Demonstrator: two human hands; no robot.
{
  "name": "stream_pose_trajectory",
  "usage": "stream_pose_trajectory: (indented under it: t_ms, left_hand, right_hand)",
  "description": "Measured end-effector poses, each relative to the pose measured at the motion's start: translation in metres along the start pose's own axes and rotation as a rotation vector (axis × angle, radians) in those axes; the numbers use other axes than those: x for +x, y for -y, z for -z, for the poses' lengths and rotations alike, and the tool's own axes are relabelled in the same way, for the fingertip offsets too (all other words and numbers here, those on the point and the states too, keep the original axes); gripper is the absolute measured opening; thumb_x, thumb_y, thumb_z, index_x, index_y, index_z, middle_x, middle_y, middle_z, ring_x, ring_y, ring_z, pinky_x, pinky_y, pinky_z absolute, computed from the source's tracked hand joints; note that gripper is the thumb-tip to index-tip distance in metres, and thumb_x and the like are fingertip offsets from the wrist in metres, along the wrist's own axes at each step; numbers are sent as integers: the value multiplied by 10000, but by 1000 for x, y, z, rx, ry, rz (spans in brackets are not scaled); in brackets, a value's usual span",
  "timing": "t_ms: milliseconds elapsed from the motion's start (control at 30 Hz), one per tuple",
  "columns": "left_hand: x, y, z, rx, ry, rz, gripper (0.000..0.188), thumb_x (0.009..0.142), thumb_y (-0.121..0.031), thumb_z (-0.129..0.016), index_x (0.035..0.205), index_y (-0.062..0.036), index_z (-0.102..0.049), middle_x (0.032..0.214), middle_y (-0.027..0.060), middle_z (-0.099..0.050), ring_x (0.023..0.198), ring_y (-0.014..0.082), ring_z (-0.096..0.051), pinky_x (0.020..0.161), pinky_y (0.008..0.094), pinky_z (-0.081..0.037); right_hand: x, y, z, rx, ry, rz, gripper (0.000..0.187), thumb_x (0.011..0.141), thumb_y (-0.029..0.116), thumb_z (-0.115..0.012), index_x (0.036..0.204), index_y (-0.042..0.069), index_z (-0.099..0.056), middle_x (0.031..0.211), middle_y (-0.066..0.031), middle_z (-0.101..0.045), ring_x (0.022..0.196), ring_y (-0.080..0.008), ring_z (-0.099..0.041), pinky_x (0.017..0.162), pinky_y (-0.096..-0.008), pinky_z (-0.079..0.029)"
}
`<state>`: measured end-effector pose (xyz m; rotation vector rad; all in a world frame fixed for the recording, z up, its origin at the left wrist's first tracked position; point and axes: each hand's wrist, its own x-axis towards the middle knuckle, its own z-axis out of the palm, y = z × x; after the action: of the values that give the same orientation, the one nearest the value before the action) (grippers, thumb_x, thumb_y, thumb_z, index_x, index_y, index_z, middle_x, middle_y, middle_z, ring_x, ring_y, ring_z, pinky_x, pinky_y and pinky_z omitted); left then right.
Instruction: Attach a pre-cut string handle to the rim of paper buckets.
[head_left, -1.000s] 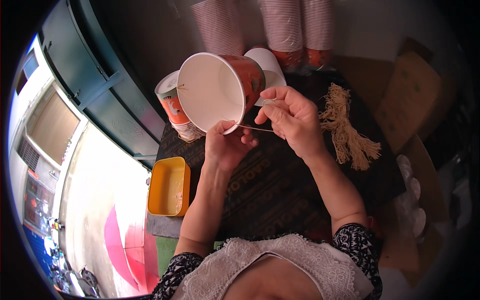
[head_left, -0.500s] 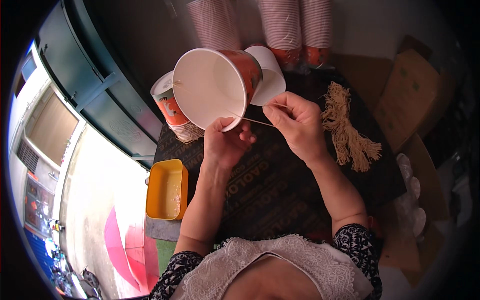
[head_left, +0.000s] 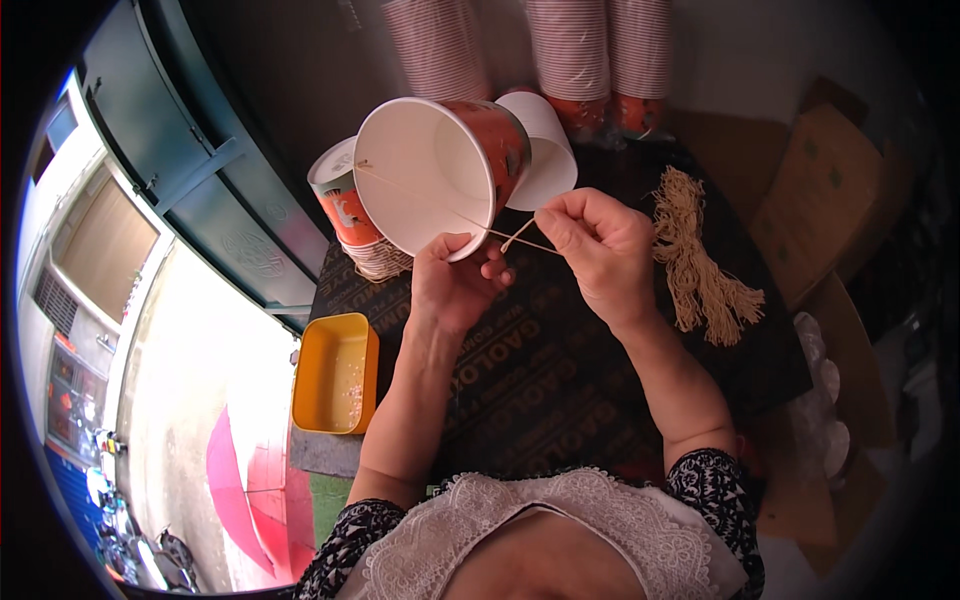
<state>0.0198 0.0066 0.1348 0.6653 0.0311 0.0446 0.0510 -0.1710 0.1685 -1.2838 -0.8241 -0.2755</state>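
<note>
My left hand grips the rim of a large orange paper bucket, tilted so its white inside faces me. A thin beige string runs across the bucket's mouth from a knot at the far left rim and out over the near right rim. My right hand pinches the string's end, which bends back in a loop just outside the rim. Behind the bucket lies a white paper cup on its side. To the left an upside-down stack of orange cups has strings around its lower rims.
A bundle of beige strings lies right of my right hand on the dark table. Left of my forearm sits a yellow tub with small bits inside. Wrapped cup stacks stand at the back, cardboard boxes at the right.
My right hand has shifted slightly right and down, and the string's end now folds back near the rim. The left hand still grips the bucket.
</note>
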Motion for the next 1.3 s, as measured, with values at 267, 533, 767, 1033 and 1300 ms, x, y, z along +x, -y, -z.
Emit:
stream_pose_trajectory:
  t_ms: [267, 533, 767, 1033, 1300]
  left_hand:
    - [-2, -6, 2, -50, -23, -31, 227, 787, -147, -457, 961, -18, -523, 704, 129, -539, 565, 204, -457, 619, 396, -415]
    - [-2, -16, 9, -67, -21, -47, 164, 780, -145, -485, 890, -31, -528, 721, 117, -519, 580, 196, -442, 615, 373, -408]
    - [-2, -25, 14, -94, -48, -73, 127, 782, -148, -505, 832, -33, -526, 748, 95, -496, 588, 183, -432, 614, 355, -406]
    - [-1, -39, 27, -137, 3, -115, 151, 784, -146, -495, 838, -14, -546, 746, 139, -529, 588, 215, -442, 599, 386, -414]
    - [-2, -35, 24, -120, 13, -105, 150, 794, -148, -495, 835, -12, -544, 735, 142, -530, 590, 221, -449, 598, 385, -411]
  right_hand:
    - [-1, -5, 2, 180, -51, 4, 141, 951, 123, -584, 868, 11, -563, 655, 92, -464, 587, 19, -377, 505, -164, -324]
    - [1, -1, 2, 347, -84, -1, 140, 966, 139, -553, 883, 27, -548, 596, 65, -425, 485, -13, -365, 453, -189, -344]
    - [2, 0, 2, 378, -87, 24, 157, 983, 152, -519, 904, 18, -540, 567, 11, -469, 485, -74, -453, 503, -265, -468]
    - [4, -2, 7, 291, -62, 102, 150, 976, 136, -533, 922, -2, -561, 630, -31, -590, 560, -96, -571, 596, -254, -515]
    - [3, 0, 4, 290, -60, 84, 132, 980, 128, -523, 942, 7, -563, 662, -30, -619, 565, -62, -565, 561, -192, -475]
